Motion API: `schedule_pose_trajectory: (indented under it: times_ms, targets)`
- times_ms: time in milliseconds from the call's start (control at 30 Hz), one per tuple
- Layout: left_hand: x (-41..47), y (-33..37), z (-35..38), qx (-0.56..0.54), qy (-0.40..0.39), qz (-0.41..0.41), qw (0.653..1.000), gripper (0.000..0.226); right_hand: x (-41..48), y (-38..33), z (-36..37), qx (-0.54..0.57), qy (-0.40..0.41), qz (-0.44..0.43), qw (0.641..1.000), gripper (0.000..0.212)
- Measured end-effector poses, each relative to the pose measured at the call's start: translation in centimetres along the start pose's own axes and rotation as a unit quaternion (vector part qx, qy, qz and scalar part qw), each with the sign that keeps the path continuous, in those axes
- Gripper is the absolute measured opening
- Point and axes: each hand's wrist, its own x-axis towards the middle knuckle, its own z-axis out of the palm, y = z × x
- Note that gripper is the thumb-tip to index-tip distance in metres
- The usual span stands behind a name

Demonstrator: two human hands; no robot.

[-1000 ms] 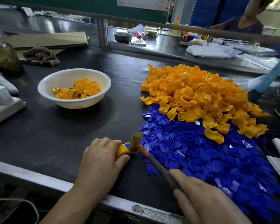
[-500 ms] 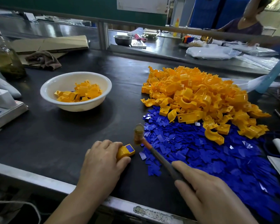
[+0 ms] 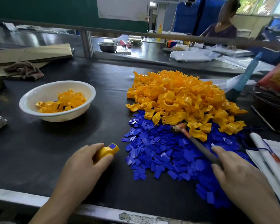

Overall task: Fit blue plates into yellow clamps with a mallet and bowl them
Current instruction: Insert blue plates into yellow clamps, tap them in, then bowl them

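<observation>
Single head-worn wide-angle view, aimed forward and down across the black table (image 3: 39, 159), near edge along the frame bottom, left hand (image 3: 81, 165) and right hand (image 3: 238, 178) close under the lens, second bench (image 3: 152, 52) and seated person (image 3: 220, 31) far off at top.

- The yellow clamps (image 3: 181, 97) read to me as glossy moulded plastic.
- Blue plates (image 3: 168, 152): thin, smooth plastic, and I catch glints on a few.
- Bowl (image 3: 63, 117): white, smooth, faintly shiny.
- Mallet (image 3: 192, 140): scuffed, worn head and a dull dark handle.
- Table top (image 3: 39, 151): matt black with a scratched metal edge.
- Rag (image 3: 24, 70): rough brown cloth.
- Cardboard (image 3: 31, 53): plain and matt.
</observation>
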Motion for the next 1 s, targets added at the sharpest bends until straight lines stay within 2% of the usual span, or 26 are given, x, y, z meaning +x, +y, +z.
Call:
schedule_pose_trajectory:
  times_ms: [67, 133, 200, 267, 333, 400, 433, 533, 633, 700, 767, 833, 933, 1000]
  targets:
    - [1.9, 0.5, -1.2, -0.205, 0.009, -0.074, 0.976, 0.020, 0.4, 0.5, 0.3, -0.016, -0.018, 0.010, 1.000, 0.050]
    - [4.7, 1.2, -2.3, -0.389, 0.021, -0.123, 0.913, 0.019, 0.7, 0.8, 0.6, -0.034, -0.027, 0.004, 0.999, 0.050]
    - [7.9, 2.2, -3.5, -0.528, 0.028, -0.162, 0.833, 0.027, 1.0, 0.7, 0.7, -0.018, -0.002, -0.009, 1.000, 0.047]
    - [10.5, 2.9, -4.7, -0.626, 0.027, -0.186, 0.756, 0.033, 1.7, 0.6, 0.8, 0.007, 0.044, -0.021, 0.999, 0.044]
    - [12.1, 3.1, -5.4, -0.688, 0.024, -0.182, 0.702, 0.050, 3.1, 0.6, 0.7, 0.013, 0.064, -0.022, 0.998, 0.042]
    - [12.4, 2.8, -5.4, -0.713, 0.029, -0.169, 0.680, 0.078, 4.9, 0.7, 0.6, 0.009, 0.047, -0.014, 0.999, 0.043]
    - [12.0, 2.6, -5.2, -0.718, 0.034, -0.163, 0.676, 0.085, 5.8, 0.8, 0.8, 0.008, 0.033, -0.012, 0.999, 0.045]
    - [10.2, 2.3, -4.1, -0.706, 0.029, -0.152, 0.691, 0.074, 8.0, 0.9, 1.3, 0.002, -0.033, -0.014, 0.999, 0.053]
    - [7.9, 2.5, -1.9, -0.648, -0.004, -0.177, 0.741, 0.030, 9.5, 0.7, 2.0, -0.015, -0.064, -0.026, 0.997, 0.052]
    - [6.0, 2.7, 0.0, -0.588, -0.037, -0.210, 0.780, 0.016, 10.0, 0.6, 2.2, -0.017, -0.069, -0.035, 0.997, 0.045]
    - [3.6, 2.3, 1.6, -0.528, -0.070, -0.194, 0.824, 0.014, 10.0, 0.7, 2.3, -0.018, -0.052, -0.054, 0.997, 0.037]
    - [1.4, 1.9, 2.2, -0.470, -0.092, -0.143, 0.866, 0.014, 9.6, 0.8, 2.0, 0.005, -0.004, -0.059, 0.998, 0.033]
    - [-0.7, 2.6, 1.8, -0.418, -0.101, -0.092, 0.898, 0.024, 8.1, 0.2, 0.6, 0.070, 0.073, -0.051, 0.994, 0.031]
    - [-1.6, 3.2, 1.5, -0.381, -0.097, -0.052, 0.918, 0.025, 6.6, -0.8, -0.8, 0.114, 0.081, -0.063, 0.988, 0.025]
